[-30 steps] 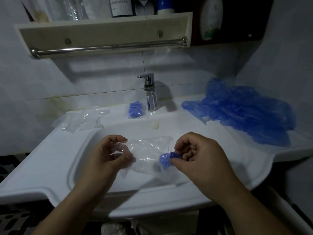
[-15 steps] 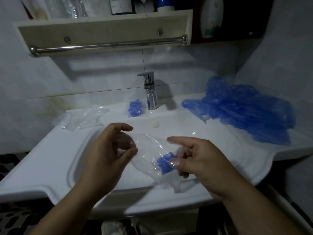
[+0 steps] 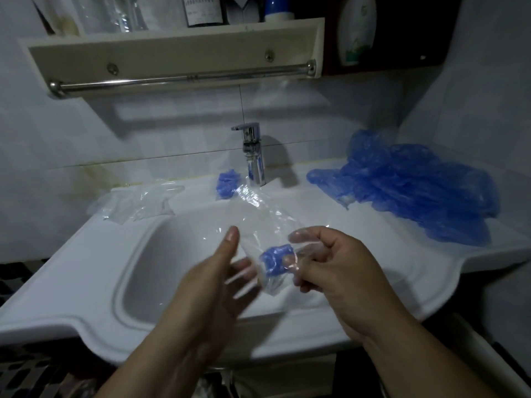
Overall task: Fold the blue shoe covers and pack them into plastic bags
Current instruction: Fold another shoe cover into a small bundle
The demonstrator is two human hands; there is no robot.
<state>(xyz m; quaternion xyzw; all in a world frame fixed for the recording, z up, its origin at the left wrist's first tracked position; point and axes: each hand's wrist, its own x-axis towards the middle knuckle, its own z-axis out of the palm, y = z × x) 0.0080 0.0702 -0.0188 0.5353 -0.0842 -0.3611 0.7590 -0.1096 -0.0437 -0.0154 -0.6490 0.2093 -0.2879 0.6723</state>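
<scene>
A small folded blue shoe cover (image 3: 275, 259) sits inside a clear plastic bag (image 3: 260, 222) held over the sink. My right hand (image 3: 330, 268) pinches the bag around the blue bundle, with its fingers inside or behind the film. My left hand (image 3: 221, 280) is beside the bag with fingers straight and blurred, touching its lower left edge. The bag's loose end stretches up toward the tap. A heap of unfolded blue shoe covers (image 3: 408, 182) lies on the counter at the right.
A white sink (image 3: 94, 254) lies below the hands, with a chrome tap (image 3: 254, 156) at its back. A packed bag of blue covers (image 3: 227, 185) lies left of the tap. Empty clear bags (image 3: 138, 203) lie at the back left. A shelf with a towel rail (image 3: 178, 79) hangs above.
The blue bundle went from the bag's mouth to deep inside it. My left hand let go of the bag and opened flat. The bag's free end swung up toward the tap.
</scene>
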